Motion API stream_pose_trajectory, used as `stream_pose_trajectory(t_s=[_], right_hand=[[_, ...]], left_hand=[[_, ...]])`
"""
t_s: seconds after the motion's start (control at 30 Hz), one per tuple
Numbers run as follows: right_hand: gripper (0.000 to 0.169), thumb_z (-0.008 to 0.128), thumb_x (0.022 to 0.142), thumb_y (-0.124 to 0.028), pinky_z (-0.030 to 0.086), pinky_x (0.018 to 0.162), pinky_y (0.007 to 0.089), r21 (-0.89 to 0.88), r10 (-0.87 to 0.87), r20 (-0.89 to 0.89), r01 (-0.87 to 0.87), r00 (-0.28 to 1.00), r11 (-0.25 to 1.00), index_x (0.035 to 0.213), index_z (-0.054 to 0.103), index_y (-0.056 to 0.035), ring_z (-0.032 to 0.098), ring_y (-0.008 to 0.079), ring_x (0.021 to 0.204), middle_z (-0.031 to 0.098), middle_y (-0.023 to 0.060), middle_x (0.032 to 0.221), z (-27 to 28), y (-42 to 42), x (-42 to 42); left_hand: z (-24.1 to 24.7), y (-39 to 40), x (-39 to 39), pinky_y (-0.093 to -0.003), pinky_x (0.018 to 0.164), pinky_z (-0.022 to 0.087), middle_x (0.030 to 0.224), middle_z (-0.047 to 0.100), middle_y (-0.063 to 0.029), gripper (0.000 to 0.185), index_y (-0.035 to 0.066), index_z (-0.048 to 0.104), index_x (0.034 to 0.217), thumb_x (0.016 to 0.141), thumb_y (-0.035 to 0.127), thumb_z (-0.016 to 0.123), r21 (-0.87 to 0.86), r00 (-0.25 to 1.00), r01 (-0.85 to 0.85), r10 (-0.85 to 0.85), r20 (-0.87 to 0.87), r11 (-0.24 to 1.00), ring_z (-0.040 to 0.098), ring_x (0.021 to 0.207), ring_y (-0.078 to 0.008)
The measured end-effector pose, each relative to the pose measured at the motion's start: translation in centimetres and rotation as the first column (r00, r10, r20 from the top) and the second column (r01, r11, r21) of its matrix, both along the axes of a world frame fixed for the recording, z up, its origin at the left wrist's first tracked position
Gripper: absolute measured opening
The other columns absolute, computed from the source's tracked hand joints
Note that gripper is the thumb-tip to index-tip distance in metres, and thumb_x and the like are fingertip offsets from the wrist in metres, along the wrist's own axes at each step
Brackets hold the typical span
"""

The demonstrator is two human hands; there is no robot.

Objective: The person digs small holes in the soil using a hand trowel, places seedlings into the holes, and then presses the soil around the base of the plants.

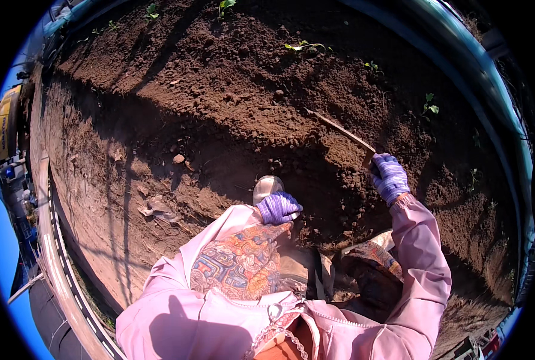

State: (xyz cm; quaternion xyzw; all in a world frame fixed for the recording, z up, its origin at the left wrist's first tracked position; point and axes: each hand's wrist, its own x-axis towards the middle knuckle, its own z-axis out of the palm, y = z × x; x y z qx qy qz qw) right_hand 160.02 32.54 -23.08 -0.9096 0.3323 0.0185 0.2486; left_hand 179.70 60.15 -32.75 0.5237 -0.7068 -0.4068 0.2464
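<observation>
My right hand, in a purple and white knitted glove, is closed round the near end of a long thin hand tool. The tool slants up and to the left across a bank of loose brown soil; its exact kind cannot be told. My left hand, gloved alike, rests with curled fingers by my knee, just beside a light-coloured shoe. Something small and pale shows at its fingertips, but what it is cannot be told. Patterned trousers cover my bent leg.
Small green seedlings stand along the top of the bank. A stone and a crumpled scrap lie on the ground at left. A bluish plastic-covered edge curves along the right; a pale rail runs along the left, with a yellow machine beyond.
</observation>
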Motion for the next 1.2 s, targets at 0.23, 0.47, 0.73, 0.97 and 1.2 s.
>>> stream_pose_trajectory(t_s=[0.23, 0.47, 0.73, 0.97, 1.2], right_hand=[[0.036, 0.063, 0.068, -0.014, 0.045, 0.072, 0.0301, 0.624, -0.310, -0.015, 0.252, 0.950, 0.740, 0.102, 0.054, -0.0060, 0.056, 0.0203, 0.079, 0.059, 0.0110, 0.086, 9.0, 0.7, -7.3], [0.040, 0.063, 0.074, -0.021, 0.050, 0.059, 0.0308, 0.738, -0.439, -0.234, 0.453, 0.868, 0.501, 0.108, 0.049, -0.0065, 0.058, 0.0156, 0.070, 0.058, 0.0062, 0.080, 8.3, 3.0, -10.5], [0.034, 0.062, 0.072, -0.015, 0.051, 0.051, 0.0296, 0.935, -0.557, -0.156, 0.304, 0.816, 0.182, 0.101, 0.051, -0.0015, 0.057, 0.0148, 0.063, 0.057, 0.0067, 0.073, 5.9, 6.8, -7.2], [0.040, 0.065, 0.072, -0.018, 0.048, 0.046, 0.0278, 0.901, -0.430, -0.055, 0.231, 0.901, 0.367, 0.105, 0.050, -0.0030, 0.056, 0.0152, 0.051, 0.057, 0.0075, 0.074, 7.2, 6.8, -7.2], [0.038, 0.064, 0.074, -0.018, 0.049, 0.046, 0.0276, 0.952, -0.476, -0.117, 0.235, 0.872, 0.196, 0.105, 0.050, -0.0020, 0.056, 0.0149, 0.053, 0.057, 0.0064, 0.070, 5.4, 7.3, -8.1]], left_hand=[[1.5, -2.1, -0.9, -0.0362, 0.062, 0.046, 0.074, 0.060, -0.0109, 0.020, 0.005, 0.060, 0.090, 0.073, 0.016, 0.061, -0.037, 0.999, 0.032, -0.031, 0.035, 0.999, 0.058, 0.070, -0.0274], [5.2, -5.5, -2.8, -0.0385, 0.089, 0.039, 0.104, 0.056, -0.0130, 0.036, 0.002, 0.054, 0.107, 0.074, 0.015, 0.061, -0.259, 0.983, -0.182, 0.185, -0.013, 0.949, 0.052, 0.098, -0.0295], [11.7, -14.9, -7.3, -0.0471, 0.103, 0.020, 0.127, 0.039, -0.0154, 0.057, 0.005, 0.040, 0.122, 0.071, 0.024, 0.057, -0.447, 0.907, 0.281, -0.084, 0.412, 0.849, 0.033, 0.120, -0.0336], [8.4, -15.3, -6.2, -0.0493, 0.102, 0.020, 0.121, 0.044, -0.0136, 0.045, 0.006, 0.046, 0.117, 0.074, 0.018, 0.050, -0.508, 0.891, 0.200, 0.060, 0.449, 0.838, 0.037, 0.118, -0.0307], [7.4, -17.0, -1.2, -0.0494, 0.104, 0.015, 0.127, 0.040, -0.0150, 0.051, 0.003, 0.044, 0.118, 0.072, 0.023, 0.054, -0.434, 0.767, 0.166, 0.161, 0.622, 0.885, 0.031, 0.122, -0.0330]])
